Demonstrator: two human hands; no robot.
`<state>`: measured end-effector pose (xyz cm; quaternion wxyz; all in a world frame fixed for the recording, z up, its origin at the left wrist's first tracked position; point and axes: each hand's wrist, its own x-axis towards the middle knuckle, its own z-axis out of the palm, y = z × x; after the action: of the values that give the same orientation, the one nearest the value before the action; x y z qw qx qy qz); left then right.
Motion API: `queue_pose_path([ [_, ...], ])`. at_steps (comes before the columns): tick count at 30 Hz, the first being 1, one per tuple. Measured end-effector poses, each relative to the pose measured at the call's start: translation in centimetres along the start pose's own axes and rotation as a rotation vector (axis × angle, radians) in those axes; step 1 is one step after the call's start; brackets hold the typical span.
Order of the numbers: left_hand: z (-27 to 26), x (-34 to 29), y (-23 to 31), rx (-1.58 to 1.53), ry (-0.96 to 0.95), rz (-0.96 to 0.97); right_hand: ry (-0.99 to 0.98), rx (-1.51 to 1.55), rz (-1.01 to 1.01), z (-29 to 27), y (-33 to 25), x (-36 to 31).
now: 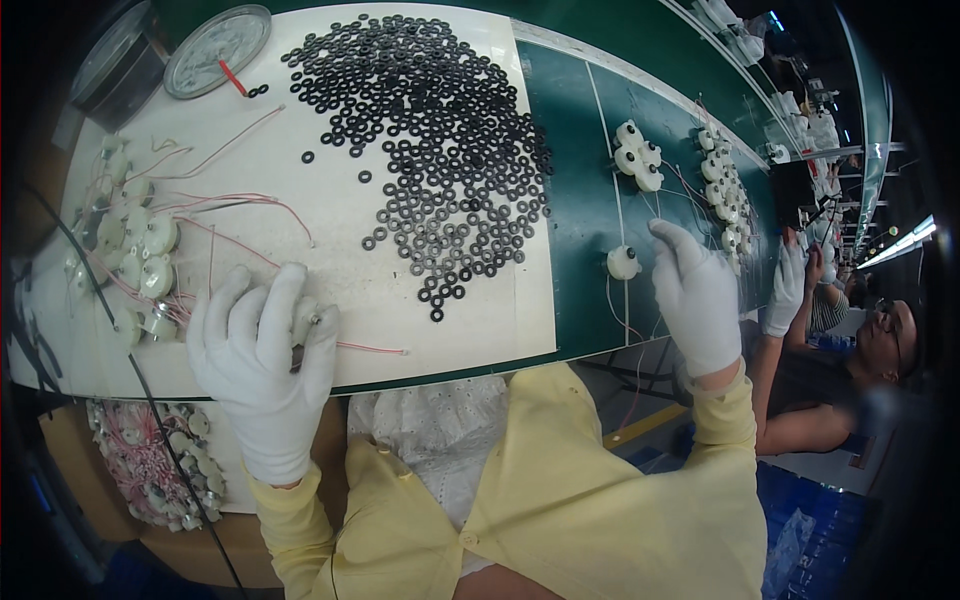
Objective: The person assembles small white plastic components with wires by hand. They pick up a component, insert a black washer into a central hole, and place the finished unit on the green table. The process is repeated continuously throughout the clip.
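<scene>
My gloved left hand (pixel 262 335) is closed near the table's front edge, its fingers curled round a small white motor (pixel 314 318). Most of that motor is hidden by the glove; a thin red-and-white wire (pixel 372 349) trails from it to the right. Over the green mat, my gloved right hand (pixel 697 295) has its fingers stretched out, with nothing visible in them. Just left of it stands a white motor (pixel 623 262) with a black ring on it. Further back sits a small cluster of similar motors (pixel 638 158) with black rings.
Many black rings (pixel 420 100) are spread over the white board (pixel 480 340). Wired motors (pixel 135 240) are heaped at the left, beside a clear tub (pixel 120 65) and its lid (pixel 215 55). A box of motors (pixel 160 460) stands below. Another person (pixel 830 390) works at the right.
</scene>
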<state>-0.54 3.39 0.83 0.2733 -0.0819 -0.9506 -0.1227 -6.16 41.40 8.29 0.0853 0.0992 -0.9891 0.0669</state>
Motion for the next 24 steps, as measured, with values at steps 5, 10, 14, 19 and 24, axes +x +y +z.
queue_pose_path([
  [5, -0.7, 0.0, 0.6, 0.081, -0.076, -0.007, 0.058, -0.031, -0.227, 1.6, -1.7, -0.5],
  [10, -1.7, 0.0, 0.5, 0.12, -0.036, 0.025, 0.142, -0.177, -0.286, 2.8, 0.1, 0.6],
  [14, -2.7, -0.4, 0.4, 0.078, 0.055, -0.001, 0.2, -0.341, -0.301, 2.5, 1.2, 2.5],
  [19, -4.0, -1.1, 1.0, 0.004, 0.118, -0.091, 0.261, -0.17, -0.208, 0.4, 0.0, 2.6],
  [24, -3.9, -1.2, 1.0, -0.03, 0.16, -0.101, 0.245, 0.029, 0.005, 0.4, 3.5, 3.4],
])
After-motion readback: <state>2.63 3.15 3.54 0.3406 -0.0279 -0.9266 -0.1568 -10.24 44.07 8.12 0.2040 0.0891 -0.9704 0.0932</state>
